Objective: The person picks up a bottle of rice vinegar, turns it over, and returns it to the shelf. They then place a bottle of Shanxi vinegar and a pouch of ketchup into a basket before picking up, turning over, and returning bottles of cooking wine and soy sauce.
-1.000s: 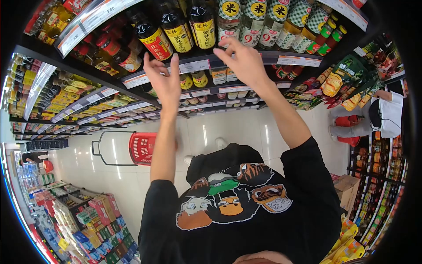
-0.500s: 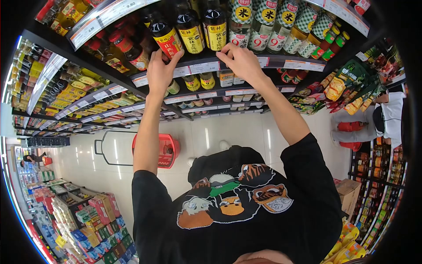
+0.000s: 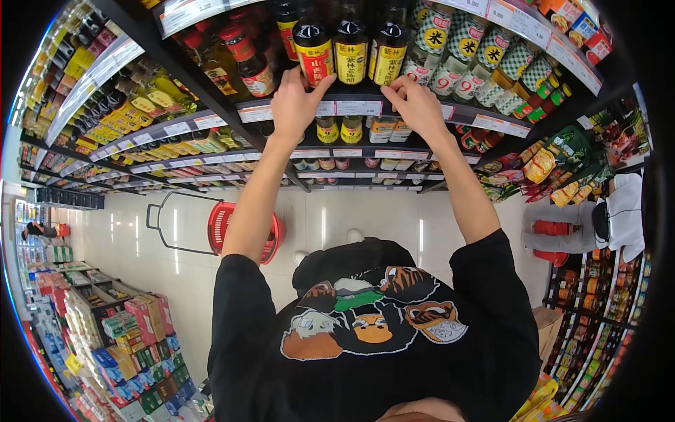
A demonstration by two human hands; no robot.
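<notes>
On the shelf, my left hand (image 3: 297,102) has thumb and fingers spread around the base of a dark bottle with a red and yellow label (image 3: 314,62). Whether it grips the bottle is hard to tell. A dark bottle with a yellow label (image 3: 350,62) stands upright between my hands. My right hand (image 3: 413,104) is at the base of another yellow-labelled dark bottle (image 3: 386,62), which leans slightly; its thumb and index finger are close together at the lower label. Clear bottles with green checked tops (image 3: 430,39) stand just to the right.
Below the shelf's price strip (image 3: 358,107) are lower shelves with jars. A red basket with a black handle (image 3: 219,224) is on the floor at left. Hanging packets (image 3: 555,158) are at right, near a person in grey trousers (image 3: 562,228). Stacked cartons (image 3: 140,337) fill the lower left.
The view has shifted, so the shelf and both hands appear farther right. The yellow-labelled bottle by my right hand now leans, and the red-labelled one by my left hand looks more upright.
</notes>
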